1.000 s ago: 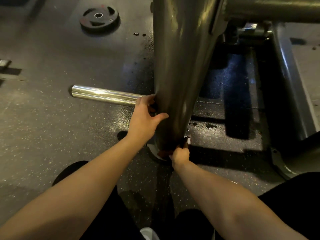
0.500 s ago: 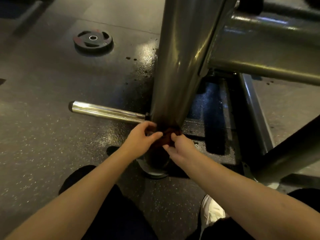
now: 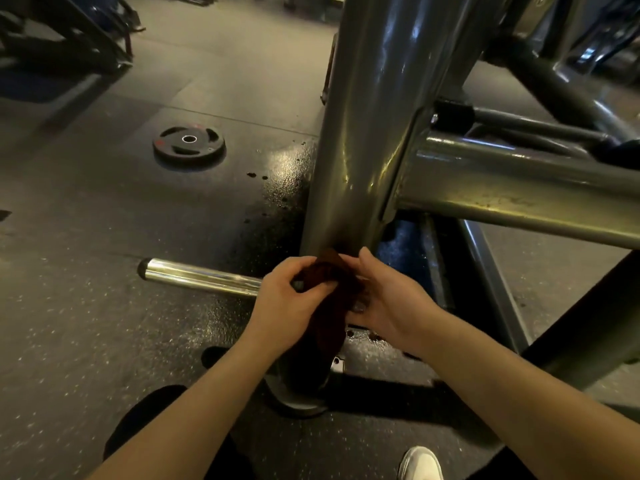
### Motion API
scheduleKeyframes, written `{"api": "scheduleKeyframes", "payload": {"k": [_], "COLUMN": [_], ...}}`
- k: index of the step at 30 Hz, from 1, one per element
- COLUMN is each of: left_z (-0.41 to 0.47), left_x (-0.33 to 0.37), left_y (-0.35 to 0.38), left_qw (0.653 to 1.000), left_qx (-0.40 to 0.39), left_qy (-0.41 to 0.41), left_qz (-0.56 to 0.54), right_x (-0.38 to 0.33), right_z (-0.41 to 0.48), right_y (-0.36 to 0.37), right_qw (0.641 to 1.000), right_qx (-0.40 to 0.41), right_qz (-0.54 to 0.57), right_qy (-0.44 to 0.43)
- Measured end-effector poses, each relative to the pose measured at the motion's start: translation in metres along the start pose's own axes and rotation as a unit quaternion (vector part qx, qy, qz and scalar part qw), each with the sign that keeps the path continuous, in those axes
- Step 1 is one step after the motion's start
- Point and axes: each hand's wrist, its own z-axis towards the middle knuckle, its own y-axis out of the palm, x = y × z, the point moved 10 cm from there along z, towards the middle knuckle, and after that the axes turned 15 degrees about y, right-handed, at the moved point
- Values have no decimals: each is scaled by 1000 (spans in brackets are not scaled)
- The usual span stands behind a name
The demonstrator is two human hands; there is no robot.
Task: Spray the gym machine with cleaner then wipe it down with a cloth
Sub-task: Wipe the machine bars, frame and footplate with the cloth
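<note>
White sneaker [image 3: 420, 462] at bottom edge, person crouched close to reach low. Both forearms extend forward. Left hand [image 3: 287, 303] has curled fingers, thumb and fingertips pinching the top edge of the dark reddish-brown cloth [image 3: 329, 306]. Right hand [image 3: 388, 306] cups the same cloth from the other side, fingers curled under it, thumb up near the post. The cloth hangs between the hands just in front of the lower grey painted steel upright of the gym machine [image 3: 367, 133], likely being bunched or refolded for a fresh face before wiping. Whether it touches the post, cannot tell. Chrome horizontal peg [image 3: 204, 277] sticks out left of the upright. Glossy wet-looking patches on the dark speckled rubber floor [image 3: 86, 306] suggest spraying is done. No spray bottle in view. Black round weight plate [image 3: 189, 144] lies flat further back.
</note>
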Motion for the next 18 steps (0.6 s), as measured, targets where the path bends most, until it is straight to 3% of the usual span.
{"api": "scheduleKeyframes", "payload": {"k": [5, 8, 10, 13, 18], "left_z": [35, 63, 84, 107, 105], "left_x": [37, 74, 98, 112, 96], "left_y": [-21, -26, -22, -13, -5], "left_qw": [993, 980, 973, 967, 962], "left_qx": [103, 142, 143, 129, 138], "left_qy": [56, 131, 170, 201, 202], "left_qz": [-3, 48, 58, 93, 121], "right_x": [-49, -77, -83, -73, -62], "right_z": [-22, -51, -62, -49, -15], "right_y": [-11, -21, -34, -51, -45], "right_qw": [982, 918, 892, 904, 945], "right_qx": [78, 202, 271, 293, 219], "right_qz": [-99, -215, -215, -155, -91], "right_qy": [-143, -264, -293, -269, -226]}}
